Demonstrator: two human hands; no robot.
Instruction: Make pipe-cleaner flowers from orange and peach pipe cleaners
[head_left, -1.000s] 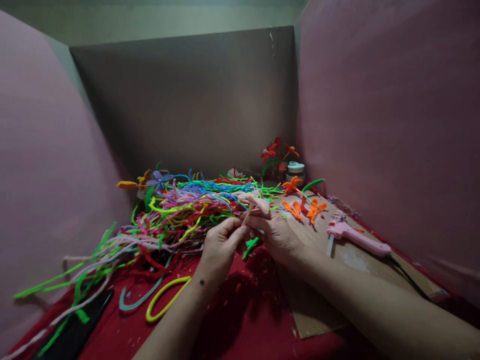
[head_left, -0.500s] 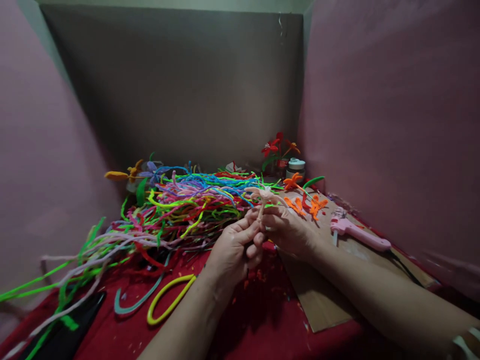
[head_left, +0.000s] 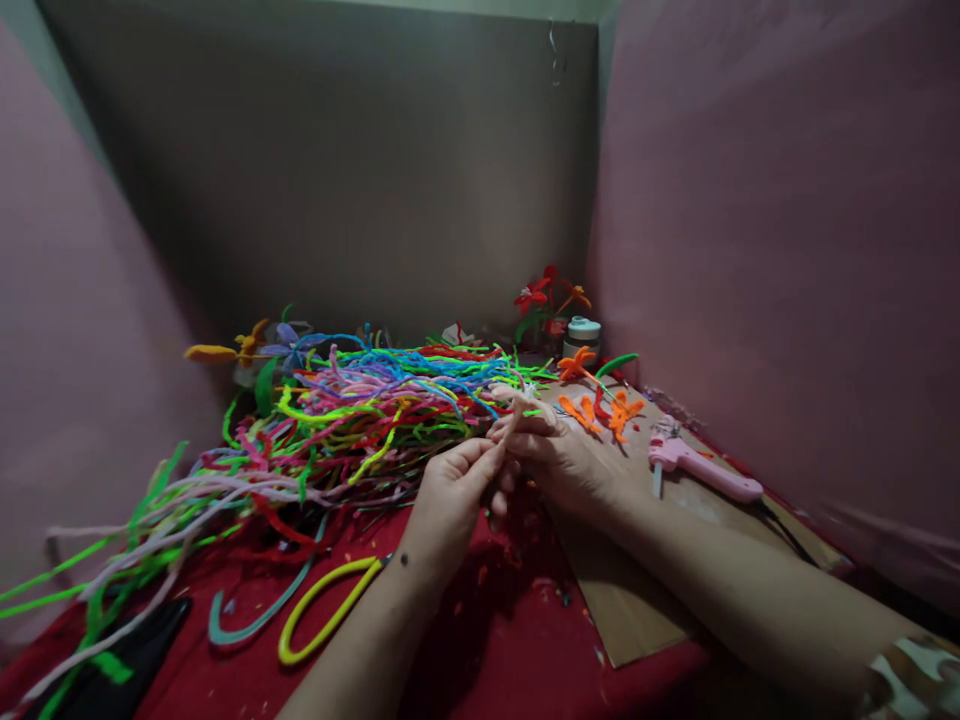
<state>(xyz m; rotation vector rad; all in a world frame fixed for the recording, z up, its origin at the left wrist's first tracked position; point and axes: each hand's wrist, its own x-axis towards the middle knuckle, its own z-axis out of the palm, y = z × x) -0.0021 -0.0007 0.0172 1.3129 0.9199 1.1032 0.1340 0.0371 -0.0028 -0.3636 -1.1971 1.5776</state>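
A pale peach pipe-cleaner flower (head_left: 514, 405) is pinched between my two hands, above the front edge of the pile. My left hand (head_left: 452, 498) has thumb and fingers closed on its lower part. From the right, my right hand (head_left: 568, 462) closes its fingers around the same piece, just under the petals. Fingers partly hide the flower. Behind my hands spreads a big heap of coloured pipe cleaners (head_left: 390, 395). Beside my left forearm lies a yellow looped handle (head_left: 330, 608), apparently of scissors, its other end hidden by the arm.
A pink glue gun (head_left: 705, 465) lies on cardboard (head_left: 630, 600) at right, near orange pipe-cleaner flower pieces (head_left: 619, 412). Behind are a lidded jar (head_left: 583, 338) and red flowers (head_left: 534, 293). A bent teal strip (head_left: 259, 630) rests on the red cloth (head_left: 517, 640).
The view has shifted slightly, so most things sit a little further left. The flower has turned in my fingers, its petals now tipped differently. Both hands keep their hold.
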